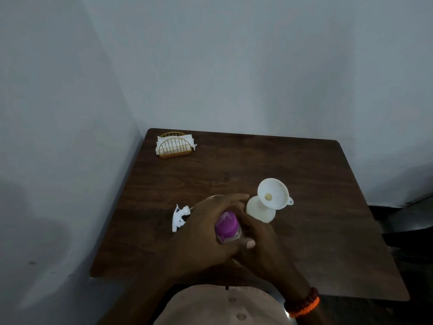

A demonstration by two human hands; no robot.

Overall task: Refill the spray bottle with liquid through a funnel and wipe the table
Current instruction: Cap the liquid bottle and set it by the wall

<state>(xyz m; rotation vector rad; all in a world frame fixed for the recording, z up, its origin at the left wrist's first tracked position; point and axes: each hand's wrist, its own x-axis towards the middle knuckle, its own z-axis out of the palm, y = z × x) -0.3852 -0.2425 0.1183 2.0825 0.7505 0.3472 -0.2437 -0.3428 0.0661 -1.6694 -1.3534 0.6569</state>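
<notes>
1. The left hand [206, 228] has its fingers [236, 197] wrapped over the body of a clear bottle with a purple cap [226, 226]; the thumb lies across the near side below the cap; the bottle is tilted, cap toward the camera, above the middle of the worktop [316, 184].
2. The right hand [260, 233] has its fingers curled against the same bottle from the right, just beside the cap; how firmly they pinch it I cannot tell, since the left hand covers the contact; an orange and dark braided band [304, 303] circles the right wrist.
3. Just right of the hands stands the white spray bottle [260, 212], upright, with a white funnel [273, 193] seated in its neck; the funnel leans slightly, its tab pointing right.
4. Left of the hands the white spray trigger head [179, 218] lies on its side on the worktop, apart from its bottle.
5. At the far left corner sits a gold wire holder [174, 147] with white napkins [161, 143] standing in it, well apart from the rest.
6. The worktop is dark brown wood, set into a corner of pale walls [234, 66]; a light buttoned shirt [222, 306] shows at the lower edge.
</notes>
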